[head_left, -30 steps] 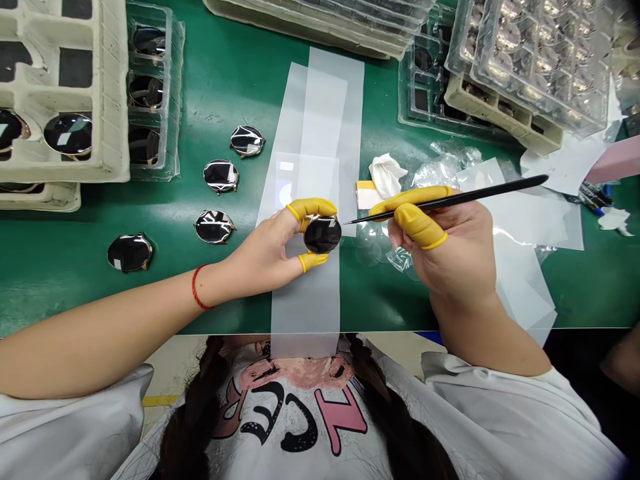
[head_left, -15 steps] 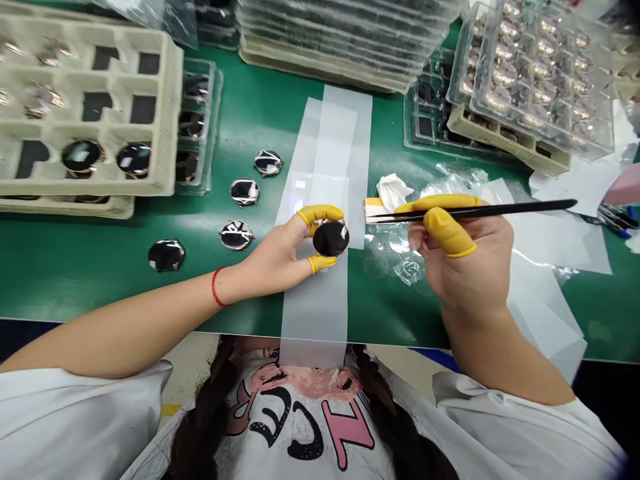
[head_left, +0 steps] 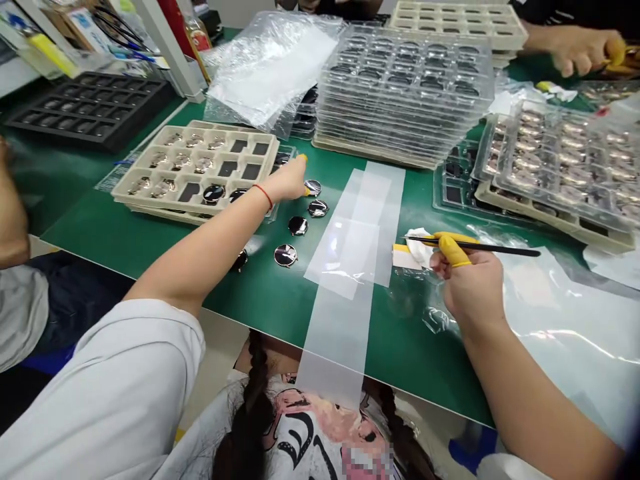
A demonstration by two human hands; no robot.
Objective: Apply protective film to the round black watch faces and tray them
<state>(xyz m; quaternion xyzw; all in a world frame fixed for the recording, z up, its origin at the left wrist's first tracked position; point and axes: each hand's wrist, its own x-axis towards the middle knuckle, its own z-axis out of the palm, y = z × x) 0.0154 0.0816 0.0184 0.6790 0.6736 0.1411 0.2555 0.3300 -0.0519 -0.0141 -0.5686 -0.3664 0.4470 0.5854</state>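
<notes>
**Left hand:** The left hand [head_left: 286, 181] is seen reaching across the table [head_left: 260, 297] toward the upper centre-left of the frame. Its fingers are drawn narrowly together, and whether anything is pinched cannot be told.

**Right hand:** The right hand [head_left: 473, 287] is seen at the right of the frame, closed in a narrow pinch on black tweezers [head_left: 480, 247]. Yellow finger cots [head_left: 453, 251] are worn on the fingers.

**Round dark discs:** Glossy metal-rimmed discs [head_left: 297, 225] are laid on the table in a loose line, below the left fingertips. The nearest disc [head_left: 313, 188] lies just beside them.

**Film:** Overlapping translucent film strips [head_left: 345, 267] are laid at centre, between the two hands.

**Around:** A beige pulp tray [head_left: 135, 195] is placed at left, and a stack of clear blister trays [head_left: 405, 87] at top centre. A co-worker's hand [head_left: 575, 50] is seen at upper right.

**Risk:** The glossy disc faces could be scratched or smudged if touched by the tweezer tip or by bare skin. A disc could be knocked out of place or onto another by the left forearm [head_left: 215, 230], which passes close above them.
</notes>
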